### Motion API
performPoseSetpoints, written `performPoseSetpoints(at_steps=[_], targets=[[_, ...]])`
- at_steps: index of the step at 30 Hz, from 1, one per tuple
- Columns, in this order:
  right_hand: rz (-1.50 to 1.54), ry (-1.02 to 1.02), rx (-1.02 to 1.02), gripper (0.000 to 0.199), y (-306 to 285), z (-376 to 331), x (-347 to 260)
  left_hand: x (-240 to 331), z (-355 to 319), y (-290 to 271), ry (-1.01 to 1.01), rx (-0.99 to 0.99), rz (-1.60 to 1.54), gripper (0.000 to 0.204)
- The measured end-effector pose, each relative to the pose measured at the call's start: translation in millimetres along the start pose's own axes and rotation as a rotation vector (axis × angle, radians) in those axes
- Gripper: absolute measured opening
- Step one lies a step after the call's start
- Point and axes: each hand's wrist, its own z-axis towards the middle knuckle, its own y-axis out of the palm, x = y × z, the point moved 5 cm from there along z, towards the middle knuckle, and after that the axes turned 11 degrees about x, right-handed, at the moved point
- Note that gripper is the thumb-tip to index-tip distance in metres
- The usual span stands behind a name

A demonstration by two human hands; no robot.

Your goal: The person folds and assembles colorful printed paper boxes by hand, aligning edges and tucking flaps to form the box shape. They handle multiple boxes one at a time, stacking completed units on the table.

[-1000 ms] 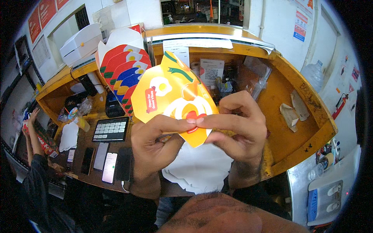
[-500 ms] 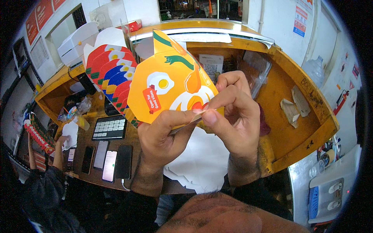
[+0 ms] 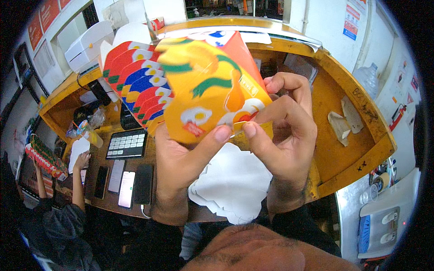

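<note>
Held up in front of me is a folded yellow cardboard food box (image 3: 203,92) with fried-egg and green print; one side panel is red. Its upper left part is blurred. My left hand (image 3: 181,158) grips the lower left of the box, thumb on the front edge. My right hand (image 3: 289,135) pinches the lower right edge between thumb and fingers, close to the left thumb. Just left of the box leans a row of nested printed boxes (image 3: 138,81) in red, blue and yellow. Below my hands lies a stack of white cardboard blanks (image 3: 233,183).
Left on the wooden desk are a tablet (image 3: 125,144), several phones (image 3: 127,189) and a drink cup (image 3: 92,137). At far left a co-worker's hands (image 3: 81,162) handle a row of printed boxes (image 3: 45,160). A raised yellow wooden edge (image 3: 357,174) bounds the right side.
The yellow box has turned in my hands, so its red side panel now shows at the upper right. Both thumbs stay at its lower edge. The co-worker's hand has shifted slightly.
</note>
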Motion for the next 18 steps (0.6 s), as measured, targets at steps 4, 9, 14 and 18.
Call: performPoseSetpoints(at_steps=[4,9,14,18], targets=[[-0.001,-0.057,0.005,0.015,1,1,-1,-2,-2,1,-0.013,0.026,0.106,0.039],[0.052,-0.088,0.020,0.014,0,2,-1,-4,-6,1,0.046,0.030,0.088,0.038],[0.084,-0.096,0.016,0.013,2,0,-3,-2,-10,2,0.082,-0.005,0.018,0.036],[-0.013,-0.137,-0.134,0.023,-5,4,-3,1,-14,1,0.042,-0.068,0.025,0.038]])
